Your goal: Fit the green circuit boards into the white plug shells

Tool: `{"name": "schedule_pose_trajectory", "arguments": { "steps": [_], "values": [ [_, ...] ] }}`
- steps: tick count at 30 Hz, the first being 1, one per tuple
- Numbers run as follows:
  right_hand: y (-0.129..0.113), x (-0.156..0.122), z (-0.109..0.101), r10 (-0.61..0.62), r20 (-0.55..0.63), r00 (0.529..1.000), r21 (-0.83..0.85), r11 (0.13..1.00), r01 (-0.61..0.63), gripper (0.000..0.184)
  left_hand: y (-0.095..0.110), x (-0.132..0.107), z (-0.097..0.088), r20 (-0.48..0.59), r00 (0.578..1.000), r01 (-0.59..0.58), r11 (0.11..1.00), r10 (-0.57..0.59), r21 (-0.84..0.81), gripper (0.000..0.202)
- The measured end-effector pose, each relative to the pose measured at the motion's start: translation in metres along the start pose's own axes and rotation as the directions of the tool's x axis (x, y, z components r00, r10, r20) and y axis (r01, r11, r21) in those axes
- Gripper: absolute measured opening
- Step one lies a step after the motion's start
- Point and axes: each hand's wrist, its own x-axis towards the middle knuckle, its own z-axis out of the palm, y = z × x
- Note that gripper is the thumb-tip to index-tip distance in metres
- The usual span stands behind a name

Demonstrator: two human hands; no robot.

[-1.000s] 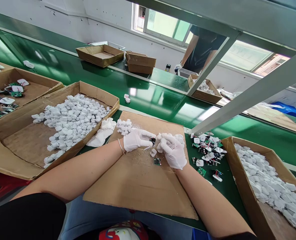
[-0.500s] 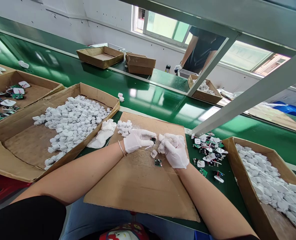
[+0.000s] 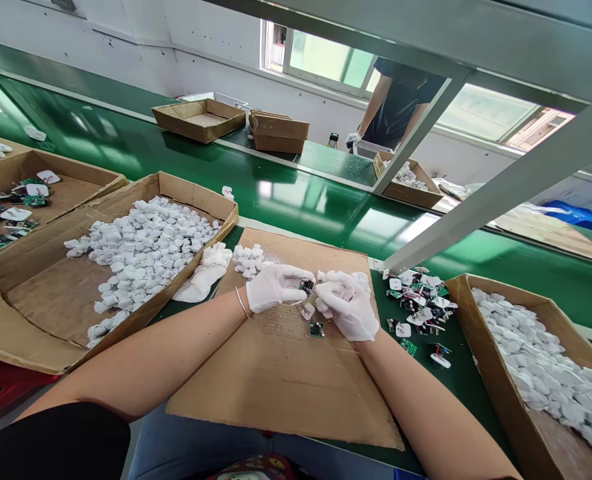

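My left hand (image 3: 272, 288), in a white glove, is closed on a small circuit board (image 3: 306, 287) between thumb and fingertips. My right hand (image 3: 349, 307), also gloved, is pinched just right of that board; its fingers hide whatever they hold. Behind the right fingers lies a pile of white plastic pieces (image 3: 362, 281). Below the hands, a white part with a metal contact (image 3: 307, 311) and a loose green circuit board (image 3: 317, 329) rest on the cardboard sheet (image 3: 281, 393). More white pieces (image 3: 249, 260) are heaped beyond my left hand.
Left stands a cardboard box (image 3: 161, 180) of white pieces, with a crumpled white glove (image 3: 203, 273) beside it. A heap of wired circuit boards (image 3: 421, 300) and another box (image 3: 526, 300) are on the right. A slanted metal post (image 3: 501, 180) crosses above. A co-worker (image 3: 401, 100) stands across the green conveyor (image 3: 296, 193).
My right hand has come closer to the board in my left hand, its fingertips now pinched beside it. White pieces on the green conveyor have shifted left.
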Motion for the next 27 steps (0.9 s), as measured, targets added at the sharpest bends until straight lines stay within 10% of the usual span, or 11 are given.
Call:
{"name": "schedule_pose_trajectory", "arguments": {
  "steps": [17,27],
  "values": [
    [-0.009,0.002,0.000,0.011,0.206,0.979,-0.097,0.995,0.009,0.017,-0.001,-0.005,0.001,0.092,0.996,-0.013,0.968,-0.011,0.250,0.047],
    [-0.001,-0.001,0.007,0.064,0.121,0.991,0.050,0.996,-0.071,0.021,0.001,-0.006,0.003,0.075,0.997,-0.031,0.958,0.010,0.284,0.045]
  ]
}}
